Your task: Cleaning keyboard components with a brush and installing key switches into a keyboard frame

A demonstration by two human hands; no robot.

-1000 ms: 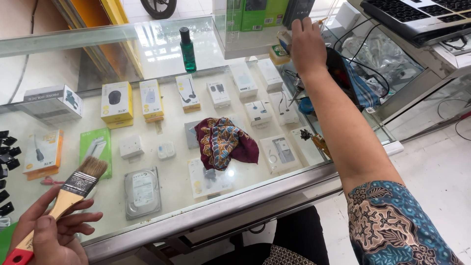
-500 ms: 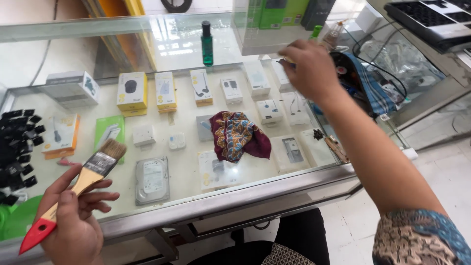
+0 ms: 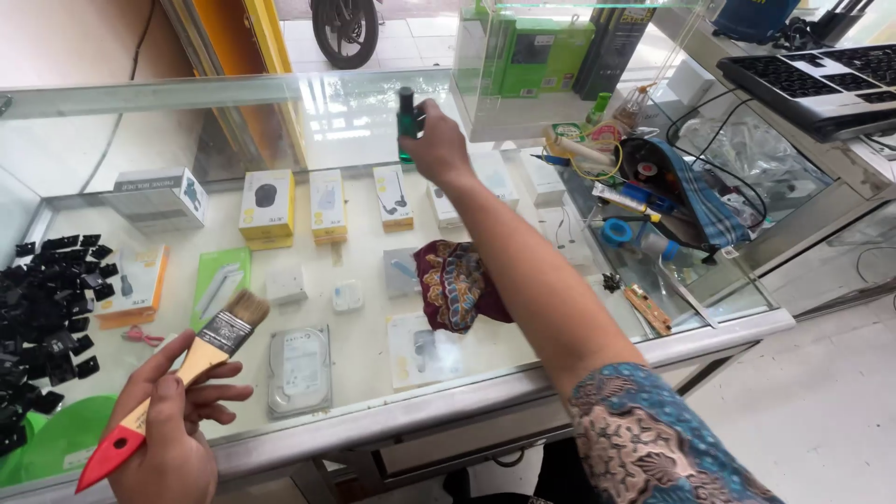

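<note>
The right hand (image 3: pixel 437 149) was closed around a small green bottle (image 3: pixel 407 112) near the far edge of the glass counter (image 3: pixel 653 341). The left hand (image 3: pixel 173 439) gripped a paintbrush (image 3: pixel 187 373) at the near left corner.

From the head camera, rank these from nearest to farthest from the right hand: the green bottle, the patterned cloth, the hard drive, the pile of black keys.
1. green bottle: in the right hand, far side of the counter.
2. patterned cloth: under the forearm, mid-counter.
3. hard drive: near edge, beside the brush.
4. pile of black keys: far left.
</note>
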